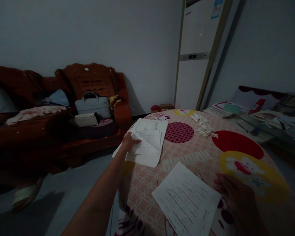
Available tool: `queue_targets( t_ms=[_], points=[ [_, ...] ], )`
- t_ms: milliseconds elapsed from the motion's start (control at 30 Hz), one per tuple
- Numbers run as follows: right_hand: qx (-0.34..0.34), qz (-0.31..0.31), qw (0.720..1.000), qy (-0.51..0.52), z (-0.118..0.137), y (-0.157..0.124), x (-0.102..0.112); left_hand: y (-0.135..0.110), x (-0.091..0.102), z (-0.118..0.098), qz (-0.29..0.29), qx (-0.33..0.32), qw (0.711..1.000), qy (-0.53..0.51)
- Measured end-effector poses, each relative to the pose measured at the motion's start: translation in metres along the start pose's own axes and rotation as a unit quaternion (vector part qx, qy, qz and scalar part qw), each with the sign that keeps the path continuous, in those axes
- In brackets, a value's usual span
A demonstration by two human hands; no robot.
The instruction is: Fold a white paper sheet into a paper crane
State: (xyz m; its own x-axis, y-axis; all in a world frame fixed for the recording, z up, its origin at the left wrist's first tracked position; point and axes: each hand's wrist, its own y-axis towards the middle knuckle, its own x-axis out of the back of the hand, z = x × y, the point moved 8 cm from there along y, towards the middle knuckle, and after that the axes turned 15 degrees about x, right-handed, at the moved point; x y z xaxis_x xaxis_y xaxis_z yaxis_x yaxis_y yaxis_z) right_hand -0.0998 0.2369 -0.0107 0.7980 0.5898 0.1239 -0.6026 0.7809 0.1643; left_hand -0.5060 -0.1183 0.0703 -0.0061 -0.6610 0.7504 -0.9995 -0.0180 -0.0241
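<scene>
At the left edge of the table, my left hand [130,141] is closed on a sheet of paper [147,139], with the thumb on top and the other fingers mostly hidden. That sheet lies over a loose stack of white papers [144,160], its edges uneven. Closer to me, a printed sheet [186,198] lies at an angle on the tablecloth, covered in lines of text. Beside its right corner, my right hand [233,190] hovers or rests with fingers loosely bent and nothing visible in them. Dim light hides whether it touches the cloth.
A patterned tablecloth [142,193] covers the round table. Crumpled white scraps [204,126] lie toward the back. Piled books and papers [220,109] stand at the right. Left of the table is a carved wooden sofa [123,111] with bags; a person's foot [27,195] shows at lower left.
</scene>
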Motion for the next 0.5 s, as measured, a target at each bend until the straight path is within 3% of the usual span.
queue_targets(
  t_ms=[67,133,233,367,500],
  points=[
    [-0.004,0.005,1.000,-0.005,-0.001,0.000,0.000,-0.003,0.004,-0.006,-0.027,-0.019,0.999,0.034],
    [-0.003,0.011,1.000,-0.015,0.001,-0.001,0.000,-0.015,0.000,-0.024,-0.054,-0.096,0.989,0.095],
    [0.000,0.014,0.999,-0.029,0.007,-0.001,0.000,-0.040,-0.028,-0.049,-0.031,-0.219,0.953,0.205],
    [0.019,0.020,0.998,-0.060,0.018,-0.001,-0.003,-0.055,-0.067,-0.043,0.039,-0.235,0.935,0.263],
    [0.108,0.054,0.984,-0.129,0.041,-0.006,-0.007,-0.055,-0.084,-0.027,0.055,-0.223,0.934,0.273]
  ],
)
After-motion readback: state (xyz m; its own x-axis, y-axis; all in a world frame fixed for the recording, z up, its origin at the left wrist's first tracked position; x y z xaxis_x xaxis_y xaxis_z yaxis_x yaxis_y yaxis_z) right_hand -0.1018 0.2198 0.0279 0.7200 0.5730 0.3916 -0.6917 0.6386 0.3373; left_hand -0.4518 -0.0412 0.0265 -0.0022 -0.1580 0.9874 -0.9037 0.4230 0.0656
